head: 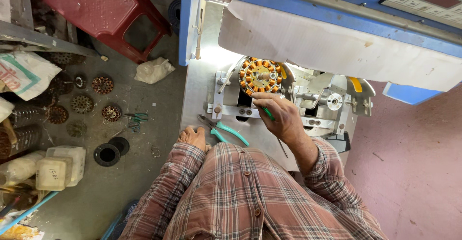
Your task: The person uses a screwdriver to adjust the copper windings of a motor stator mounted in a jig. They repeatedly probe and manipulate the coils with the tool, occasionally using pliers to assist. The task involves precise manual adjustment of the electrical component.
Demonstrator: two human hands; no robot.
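Note:
A round stator (pixel 260 76) with copper-wound coils sits mounted on the metal fixture of a winding machine (pixel 317 100). My right hand (pixel 279 117) is just below the stator, fingers closed around a thin green-handled tool (pixel 267 113) whose tip points up toward the coils. My left hand (pixel 194 137) rests on the front edge of the grey metal bench (pixel 195 95), fingers curled, holding nothing that I can see. A pair of green-handled pliers (pixel 224 129) lies on the bench just right of my left hand.
A blue machine housing (pixel 308 9) with a white sheet (pixel 337 47) hangs over the fixture. On the floor at left lie several round stators (pixel 102 84), scissors (pixel 137 119), black rings (pixel 107 154), plastic containers (pixel 60 165), a white bag (pixel 153 70) and a red stool (pixel 101 13).

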